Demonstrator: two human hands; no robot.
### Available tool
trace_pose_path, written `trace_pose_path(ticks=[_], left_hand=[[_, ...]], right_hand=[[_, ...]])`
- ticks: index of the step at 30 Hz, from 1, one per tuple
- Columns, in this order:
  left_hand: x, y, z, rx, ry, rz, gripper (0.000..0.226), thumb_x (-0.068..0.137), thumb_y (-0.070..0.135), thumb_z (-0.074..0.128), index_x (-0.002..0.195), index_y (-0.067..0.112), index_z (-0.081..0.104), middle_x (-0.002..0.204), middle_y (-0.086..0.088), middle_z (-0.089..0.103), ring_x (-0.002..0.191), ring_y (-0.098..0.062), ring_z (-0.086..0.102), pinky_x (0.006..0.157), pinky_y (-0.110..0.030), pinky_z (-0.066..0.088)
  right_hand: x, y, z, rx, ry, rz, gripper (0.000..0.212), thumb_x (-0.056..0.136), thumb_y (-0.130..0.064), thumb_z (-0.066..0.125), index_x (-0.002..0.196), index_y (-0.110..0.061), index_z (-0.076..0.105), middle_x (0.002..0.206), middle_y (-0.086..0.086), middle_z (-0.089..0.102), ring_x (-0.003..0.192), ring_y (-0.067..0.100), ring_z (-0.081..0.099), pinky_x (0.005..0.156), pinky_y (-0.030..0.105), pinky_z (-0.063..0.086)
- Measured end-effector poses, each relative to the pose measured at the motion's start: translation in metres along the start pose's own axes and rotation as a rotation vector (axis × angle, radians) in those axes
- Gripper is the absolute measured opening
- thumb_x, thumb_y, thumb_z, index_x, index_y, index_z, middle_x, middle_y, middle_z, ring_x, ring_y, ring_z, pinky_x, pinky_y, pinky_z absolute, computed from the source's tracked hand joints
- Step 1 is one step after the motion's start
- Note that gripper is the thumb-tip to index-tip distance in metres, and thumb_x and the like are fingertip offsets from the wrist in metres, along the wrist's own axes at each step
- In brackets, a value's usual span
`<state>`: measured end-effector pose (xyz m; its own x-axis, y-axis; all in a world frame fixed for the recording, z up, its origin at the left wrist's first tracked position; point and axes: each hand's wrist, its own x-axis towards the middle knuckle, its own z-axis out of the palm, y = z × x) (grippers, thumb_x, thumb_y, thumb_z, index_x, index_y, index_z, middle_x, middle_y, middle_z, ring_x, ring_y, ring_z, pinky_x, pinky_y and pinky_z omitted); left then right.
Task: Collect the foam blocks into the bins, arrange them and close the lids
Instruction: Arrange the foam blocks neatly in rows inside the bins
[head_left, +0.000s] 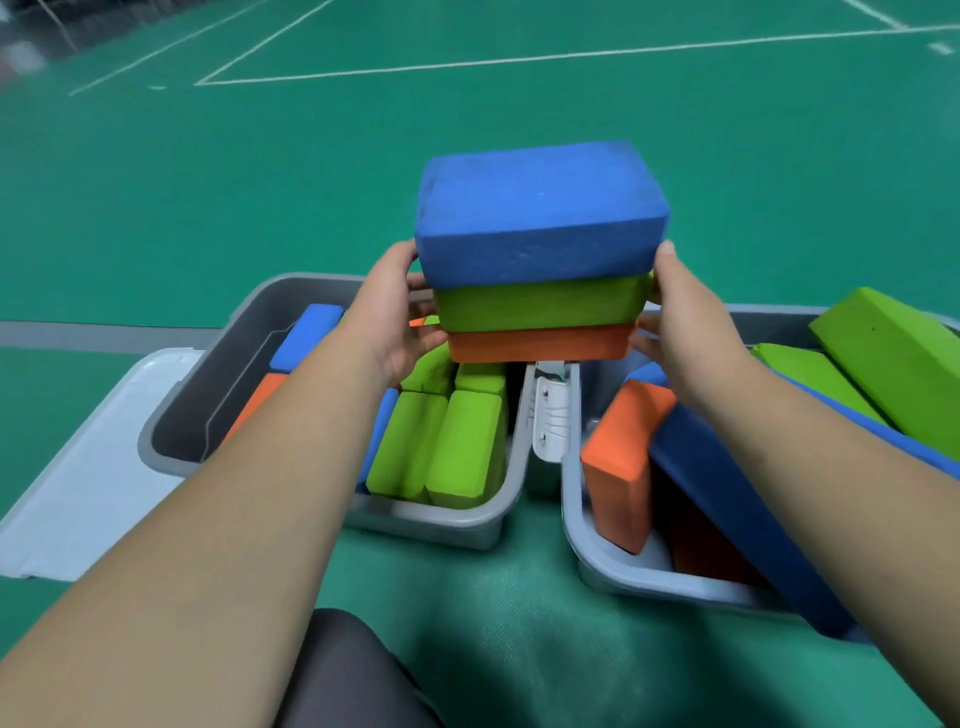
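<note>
Between my hands hangs a stack of three foam blocks: a blue block (540, 213) on top, a green block (537, 304) in the middle, an orange block (540, 344) at the bottom. My left hand (395, 317) grips the stack's left end and my right hand (680, 317) grips its right end. The stack hovers above the gap between two grey bins. The left bin (171, 415) holds upright green blocks (441, 452), plus blue and orange ones. The right bin (571, 509) holds an orange block (621, 462), a dark blue block (737, 499) and green blocks (893, 358) lying askew.
A pale grey lid (88, 467) lies flat on the green court floor to the left of the left bin. A white latch (551, 421) sits between the bins. My dark-clothed knee (337, 675) is at the bottom centre. White court lines cross the floor beyond.
</note>
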<state>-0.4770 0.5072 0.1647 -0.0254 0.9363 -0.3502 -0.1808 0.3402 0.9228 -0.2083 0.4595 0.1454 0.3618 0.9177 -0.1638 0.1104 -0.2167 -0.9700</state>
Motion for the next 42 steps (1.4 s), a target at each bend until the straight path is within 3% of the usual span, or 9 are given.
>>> trace_pose_path(ticks=[10,15,17,20,25,31,36,39,42], left_hand=[[-0.008,-0.012,0.013,0.22,0.018,-0.203,0.042,0.094,0.053,0.047,0.102,0.015,0.063,0.099,-0.007,0.068,0.08,-0.028,0.067,0.077,-0.037,0.05],[-0.02,-0.026,0.014,0.541,0.015,-0.359,0.021,0.099,0.021,0.041,0.102,0.006,0.056,0.104,-0.016,0.064,0.085,-0.039,0.069,0.071,-0.04,0.057],[-0.026,-0.033,0.019,0.75,-0.089,-0.396,0.018,0.099,0.018,0.043,0.103,0.007,0.056,0.102,-0.015,0.067,0.083,-0.037,0.068,0.072,-0.04,0.057],[-0.035,-0.043,0.039,0.908,-0.298,-0.354,0.019,0.099,0.018,0.047,0.103,0.006,0.061,0.103,-0.017,0.074,0.082,-0.034,0.07,0.068,-0.036,0.055],[-0.047,-0.059,0.098,0.94,-0.581,-0.159,0.016,0.1,0.02,0.055,0.096,0.006,0.063,0.093,-0.015,0.073,0.079,-0.027,0.072,0.067,-0.035,0.051],[-0.055,-0.082,0.169,0.932,-0.671,0.108,0.028,0.094,0.031,0.07,0.108,0.007,0.067,0.093,-0.007,0.072,0.081,-0.018,0.063,0.076,-0.04,0.051],[-0.062,-0.095,0.2,1.136,-0.59,0.211,0.088,0.056,0.09,0.072,0.111,0.022,0.056,0.096,0.008,0.064,0.081,-0.01,0.059,0.075,-0.034,0.051],[-0.06,-0.099,0.21,1.258,-0.502,0.211,0.129,0.042,0.101,0.066,0.141,0.021,0.044,0.131,0.007,0.056,0.115,-0.013,0.061,0.098,-0.039,0.053],[-0.052,-0.105,0.21,1.122,-0.643,0.14,0.094,0.059,0.088,0.076,0.132,0.031,0.057,0.135,0.013,0.064,0.116,-0.005,0.066,0.098,-0.032,0.056]], right_hand=[[0.003,-0.001,-0.011,-0.146,0.011,-0.047,0.061,0.093,-0.071,0.024,0.107,-0.028,0.065,0.13,0.002,0.064,0.121,0.025,0.06,0.11,0.051,0.042],[-0.004,0.0,-0.021,-0.437,0.038,-0.072,0.049,0.101,-0.055,0.033,0.095,-0.014,0.059,0.097,0.011,0.059,0.095,0.03,0.052,0.075,0.039,0.036],[-0.005,0.001,-0.03,-0.534,0.022,-0.048,0.038,0.096,-0.047,0.048,0.103,-0.014,0.064,0.098,0.01,0.065,0.097,0.033,0.058,0.07,0.036,0.038],[-0.012,-0.006,-0.047,-0.56,-0.012,-0.007,0.06,0.09,-0.045,0.055,0.146,-0.022,0.051,0.135,0.006,0.064,0.114,0.026,0.064,0.091,0.036,0.05],[-0.029,-0.022,-0.081,-0.764,-0.028,-0.194,0.029,0.096,-0.033,0.054,0.116,-0.026,0.072,0.117,0.0,0.073,0.108,0.022,0.064,0.082,0.028,0.042],[-0.042,-0.024,-0.129,-0.925,0.004,-0.201,0.028,0.098,-0.032,0.051,0.106,-0.02,0.075,0.103,0.006,0.075,0.098,0.026,0.066,0.076,0.029,0.046],[-0.054,-0.024,-0.162,-1.04,0.009,-0.187,0.029,0.097,-0.032,0.052,0.108,-0.021,0.076,0.113,0.008,0.074,0.105,0.028,0.065,0.075,0.028,0.04],[-0.059,-0.017,-0.177,-1.18,-0.105,-0.088,0.035,0.099,-0.038,0.051,0.112,-0.018,0.075,0.119,0.012,0.072,0.109,0.031,0.064,0.079,0.031,0.045],[-0.061,-0.008,-0.189,-1.206,-0.265,0.073,0.053,0.101,-0.058,0.044,0.12,-0.018,0.072,0.129,0.01,0.068,0.114,0.03,0.062,0.08,0.032,0.042]])
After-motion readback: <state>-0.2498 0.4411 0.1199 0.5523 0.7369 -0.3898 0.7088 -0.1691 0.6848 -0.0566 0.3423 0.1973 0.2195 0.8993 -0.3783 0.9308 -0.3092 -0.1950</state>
